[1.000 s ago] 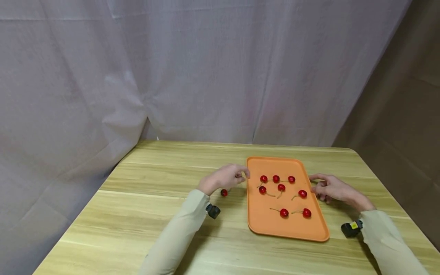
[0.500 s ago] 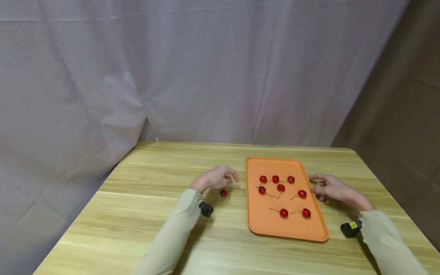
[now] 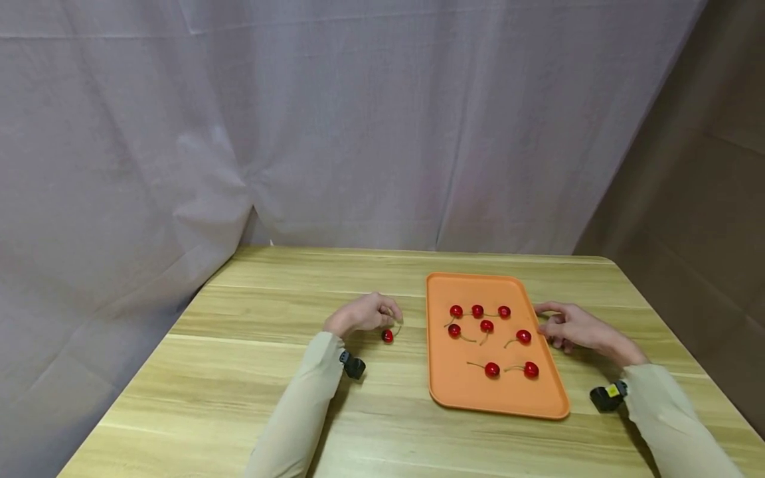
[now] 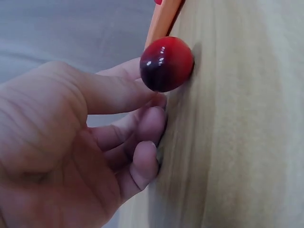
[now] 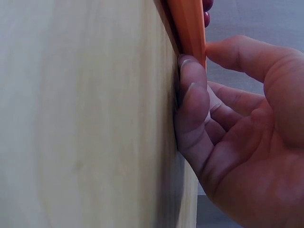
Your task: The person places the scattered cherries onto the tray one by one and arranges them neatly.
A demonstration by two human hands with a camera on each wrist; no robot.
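Inspection of the light wooden table (image 3: 239, 398): a flat orange rectangular plastic tray (image 3: 472, 392) lies right of centre, long side running away from the person. Eight glossy red stemmed cherries (image 3: 487, 326) lie on it, three in a row toward the tray's 12 o'clock end, three staggered near the middle, and two toward the 6 o'clock end.

A single loose red cherry (image 3: 388, 336) lies on the bare tabletop, off the tray at its 9 o'clock side, near the tray edge but apart from it. In the left wrist view the same cherry (image 4: 166, 64) rests on the wood with the orange tray edge just behind it.

The left hand (image 3: 361, 314) sits at 10 o'clock of the loose cherry, fingers (image 4: 142, 142) loosely curled with their tips on the wood. One fingertip lies right beside the fruit; whether it touches cannot be told. The hand holds nothing.

The right hand (image 3: 570, 326) lies at the tray's 3 o'clock edge. In the right wrist view the hand (image 5: 237, 142) has its curled fingers (image 5: 192, 102) against the tray rim (image 5: 187, 26), the thumb above. A true clamp on the rim cannot be confirmed.

The two hands are well apart, the tray between them. Both arms wear pale beige sleeves (image 3: 299, 411), and grey cloth (image 3: 299, 133) hangs behind the table.
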